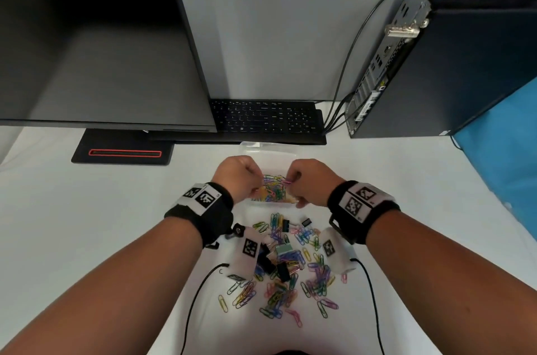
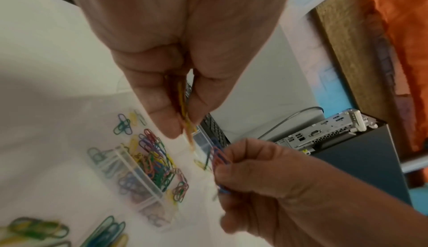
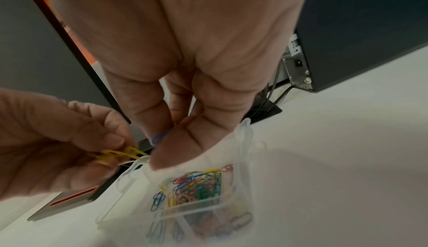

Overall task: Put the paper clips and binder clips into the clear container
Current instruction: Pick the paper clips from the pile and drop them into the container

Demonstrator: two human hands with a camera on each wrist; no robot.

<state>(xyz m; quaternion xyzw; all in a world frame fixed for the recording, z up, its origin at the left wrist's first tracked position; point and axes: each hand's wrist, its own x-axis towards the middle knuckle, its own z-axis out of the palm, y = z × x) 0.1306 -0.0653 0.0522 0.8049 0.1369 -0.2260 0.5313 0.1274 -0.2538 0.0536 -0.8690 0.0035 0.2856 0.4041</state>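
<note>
Both hands hover over the clear container (image 1: 271, 203), which holds a heap of coloured paper clips (image 3: 197, 187). My left hand (image 1: 241, 177) pinches yellow paper clips (image 2: 185, 115) between thumb and fingers. My right hand (image 1: 308, 180) pinches blue and red paper clips (image 2: 219, 156); a pink one shows at its fingertips in the head view. Many loose paper clips (image 1: 290, 276) and several black binder clips (image 1: 283, 270) lie scattered on the white table between my forearms.
A black monitor (image 1: 96, 43) on its stand (image 1: 122, 151) is at the back left, a keyboard (image 1: 266, 117) behind the container, and a computer tower (image 1: 453, 58) with cables at the back right. Wrist-camera cables trail over the table near me.
</note>
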